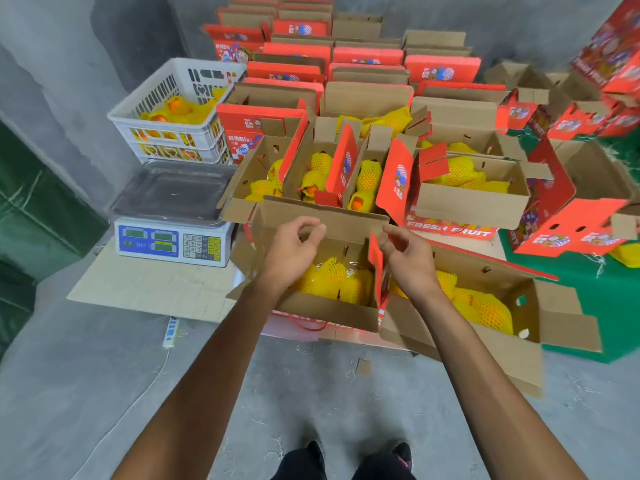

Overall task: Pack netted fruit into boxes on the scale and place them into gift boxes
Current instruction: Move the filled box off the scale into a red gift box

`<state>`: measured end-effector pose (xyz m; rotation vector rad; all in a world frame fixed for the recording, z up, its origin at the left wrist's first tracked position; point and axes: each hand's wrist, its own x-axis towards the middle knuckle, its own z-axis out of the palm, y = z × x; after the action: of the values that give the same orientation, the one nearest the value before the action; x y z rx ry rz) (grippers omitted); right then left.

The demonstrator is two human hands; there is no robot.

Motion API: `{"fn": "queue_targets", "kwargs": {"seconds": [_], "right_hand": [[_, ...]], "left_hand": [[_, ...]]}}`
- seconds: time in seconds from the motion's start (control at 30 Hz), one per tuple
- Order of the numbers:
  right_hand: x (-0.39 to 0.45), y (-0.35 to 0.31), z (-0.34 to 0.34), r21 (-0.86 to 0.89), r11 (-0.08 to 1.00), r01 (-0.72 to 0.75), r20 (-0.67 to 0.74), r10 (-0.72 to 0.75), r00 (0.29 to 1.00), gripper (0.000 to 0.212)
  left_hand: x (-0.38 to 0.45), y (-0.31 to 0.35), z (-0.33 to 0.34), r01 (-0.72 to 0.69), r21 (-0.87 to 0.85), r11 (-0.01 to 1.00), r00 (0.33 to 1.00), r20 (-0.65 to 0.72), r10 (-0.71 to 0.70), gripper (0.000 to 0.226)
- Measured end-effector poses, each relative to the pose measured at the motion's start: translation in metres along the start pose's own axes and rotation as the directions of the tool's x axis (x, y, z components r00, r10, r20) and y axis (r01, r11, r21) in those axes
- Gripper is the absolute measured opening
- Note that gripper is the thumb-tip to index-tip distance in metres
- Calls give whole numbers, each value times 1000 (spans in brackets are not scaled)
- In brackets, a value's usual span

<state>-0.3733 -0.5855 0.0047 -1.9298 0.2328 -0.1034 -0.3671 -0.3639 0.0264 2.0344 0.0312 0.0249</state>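
Your left hand (294,242) and right hand (407,252) hover apart, fingers loosely curled and holding nothing, over an open gift box (322,313) of netted fruit (334,277) on the floor. The scale (173,220) sits left, its tray bare.

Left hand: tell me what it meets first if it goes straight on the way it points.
Probably the raised back flap of the near box, just beyond the left hand; depth is unclear from one view.
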Motion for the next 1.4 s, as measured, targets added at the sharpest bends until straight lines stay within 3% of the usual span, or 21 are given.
{"fn": "queue_targets", "kwargs": {"seconds": [0.13,0.3,0.37,0.5,0.57,0.67,0.8,0.93,1.03,1.2,1.33,1.4], "right_hand": [[14,10,-49,-153,985,79,-8,-81,997,36],[34,34,-111,-412,909,56,50,-38,998,40],[38,44,-128,-533,842,78,141,-2,990,52],[36,58,-151,-658,740,137,249,42,968,77],[40,64,-157,-667,724,177,278,22,960,63],[48,71,-162,-721,654,228,305,4,952,38],[56,71,-168,-758,574,309,345,-48,937,34],[70,64,-179,-790,501,354,365,-79,928,32],[75,68,-198,-820,489,297,306,-62,950,32],[75,89,-234,-840,530,117,139,3,990,29],[82,96,-255,-773,630,-70,-29,75,997,27],[85,99,-262,-713,681,-167,-98,138,985,27]], "left_hand": [[-22,39,48,-172,-55,983,972,153,179,18],[-39,76,126,-357,71,931,884,347,312,20],[-46,79,150,-423,133,897,819,480,315,28],[-65,69,196,-561,329,760,671,719,184,58],[-70,65,213,-605,385,697,662,729,172,56],[-68,63,225,-565,455,688,699,707,107,45],[-63,59,229,-480,484,732,722,691,15,40],[-66,61,232,-580,470,666,692,716,97,35],[-66,65,235,-634,460,622,663,737,131,35],[-40,82,249,-630,420,653,629,769,112,32],[0,80,261,-745,444,498,579,801,152,31],[16,67,267,-719,481,502,636,747,196,30]]}}
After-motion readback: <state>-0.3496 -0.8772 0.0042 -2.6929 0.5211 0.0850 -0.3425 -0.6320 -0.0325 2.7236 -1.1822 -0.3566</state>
